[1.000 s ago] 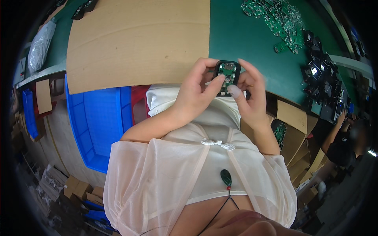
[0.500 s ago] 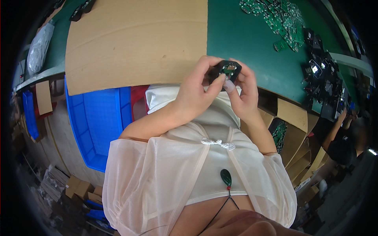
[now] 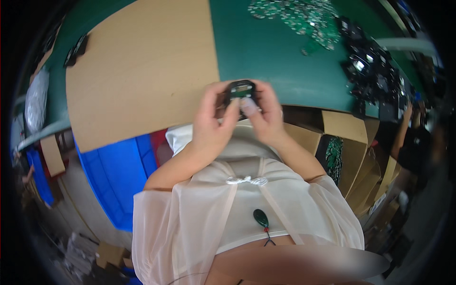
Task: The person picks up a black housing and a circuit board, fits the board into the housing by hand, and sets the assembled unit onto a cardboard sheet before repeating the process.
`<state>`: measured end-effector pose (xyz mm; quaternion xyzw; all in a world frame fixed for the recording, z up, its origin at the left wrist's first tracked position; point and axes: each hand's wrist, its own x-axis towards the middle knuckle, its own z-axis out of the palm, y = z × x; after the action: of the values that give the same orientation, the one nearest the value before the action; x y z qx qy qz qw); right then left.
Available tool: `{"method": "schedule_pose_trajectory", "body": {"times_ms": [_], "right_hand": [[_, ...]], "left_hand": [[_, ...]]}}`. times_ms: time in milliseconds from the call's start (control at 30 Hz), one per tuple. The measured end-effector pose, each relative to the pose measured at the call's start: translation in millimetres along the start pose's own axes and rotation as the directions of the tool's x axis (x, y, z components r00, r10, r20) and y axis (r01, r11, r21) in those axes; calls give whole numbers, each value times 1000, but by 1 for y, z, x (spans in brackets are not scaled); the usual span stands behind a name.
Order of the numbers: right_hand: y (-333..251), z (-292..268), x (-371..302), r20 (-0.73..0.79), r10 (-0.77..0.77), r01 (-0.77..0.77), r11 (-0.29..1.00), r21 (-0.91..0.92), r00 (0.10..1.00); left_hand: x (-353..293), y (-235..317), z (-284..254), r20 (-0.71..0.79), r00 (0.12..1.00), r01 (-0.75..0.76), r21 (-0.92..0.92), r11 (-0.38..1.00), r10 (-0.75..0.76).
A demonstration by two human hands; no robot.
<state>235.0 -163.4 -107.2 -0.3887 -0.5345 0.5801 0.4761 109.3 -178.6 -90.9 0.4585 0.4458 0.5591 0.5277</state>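
Between my two hands is a small black plastic housing (image 3: 242, 83) with a green circuit board (image 3: 239, 92) set inside its open face. My left hand (image 3: 213, 116) grips the housing's left side, its thumb on the board. On the other side my right hand (image 3: 267, 116) is closed round the housing, and its thumb presses near the lower part of the board. Both hands are just above the table's near edge, close to the cardboard sheet. My fingers hide the housing's sides and underside.
A cardboard sheet (image 3: 142, 71) covers part of the green table (image 3: 266, 61). Several circuit boards (image 3: 308, 21) and a heap of black housings (image 3: 373, 66) lie at the far right. Below the table are a blue crate (image 3: 111, 180) and a carton (image 3: 344, 123). Another person (image 3: 413, 145) is at the right.
The view has shifted, so the table and crate appear moved leftward. My hands still hold the housing, which now appears more upright, with both thumbs on the board.
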Motion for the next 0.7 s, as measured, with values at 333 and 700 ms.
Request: {"method": "schedule_pose_trajectory", "body": {"times_ms": [333, 700], "right_hand": [[-13, -76, 46, -272, -276, 164, 914, -371, 922], [-82, -228, 57, -506, -165, -532, -284, -797, 847]], "left_hand": [[106, -10, -158, -304, 940, 61, 593, 803, 153], [135, 13, -218, -315, 761, 200, 946, 256, 567]]}}
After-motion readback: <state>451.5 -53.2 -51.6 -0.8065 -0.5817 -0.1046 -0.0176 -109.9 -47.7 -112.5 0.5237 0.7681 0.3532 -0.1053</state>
